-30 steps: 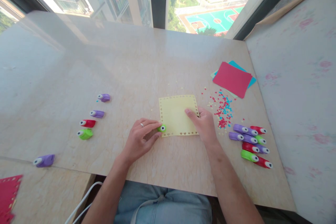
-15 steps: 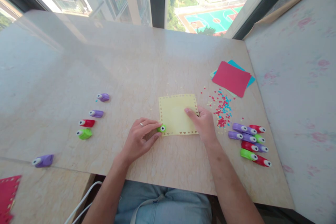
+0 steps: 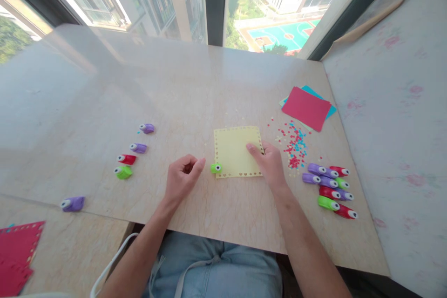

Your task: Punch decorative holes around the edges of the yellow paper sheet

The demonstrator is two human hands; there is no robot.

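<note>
A square of yellow paper (image 3: 235, 149) lies in front of me, small cut-out shapes lining its edges. My right hand (image 3: 270, 163) grips its right side, thumb on top and fingers partly hidden under it. A small green craft punch (image 3: 216, 168) sits at the paper's lower left edge, untouched by either hand. Left of the punch, a short gap away, my left hand (image 3: 184, 176) hovers over the table with its fingers curled in and the thumb against them; nothing shows in it.
Loose confetti (image 3: 296, 146) and stacked coloured paper (image 3: 307, 108) are at the right, above a cluster of several punches (image 3: 328, 186). More punches (image 3: 126, 159) stand at the left. Red punched paper (image 3: 19, 247) lies at the lower left; the window (image 3: 272, 4) borders the table's far side.
My left hand has let go of the green punch and drawn back to the left, curling its fingers. My right hand keeps its grip on the paper. The view has shifted slightly.
</note>
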